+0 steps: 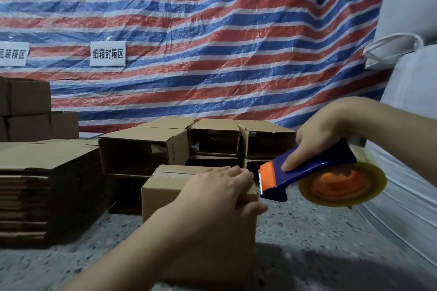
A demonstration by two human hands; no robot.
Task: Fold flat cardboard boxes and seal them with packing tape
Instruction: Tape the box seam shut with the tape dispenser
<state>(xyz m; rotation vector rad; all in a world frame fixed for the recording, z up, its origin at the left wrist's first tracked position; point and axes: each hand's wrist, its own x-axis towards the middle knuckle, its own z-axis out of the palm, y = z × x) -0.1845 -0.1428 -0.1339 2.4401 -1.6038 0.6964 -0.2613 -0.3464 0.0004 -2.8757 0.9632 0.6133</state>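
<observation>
The left hand [220, 186] lies on top of the folded cardboard box [198, 227] standing on the speckled floor [307, 231], fingers straight, thumb against its side. The right hand [316, 139] has its fingers clamped on the blue tape dispenser [314, 172], whose toothed blade sits just beside the box's top right corner.

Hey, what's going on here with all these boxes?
A person is sealing a brown cardboard box on the speckled floor. The left hand lies over the box's top right edge, thumb down the side. The right hand grips a blue and orange tape dispenser loaded with a clear tape roll, its toothed blade right by the box's corner. Flat cardboard sheets are stacked at left; open folded boxes are piled behind.
</observation>
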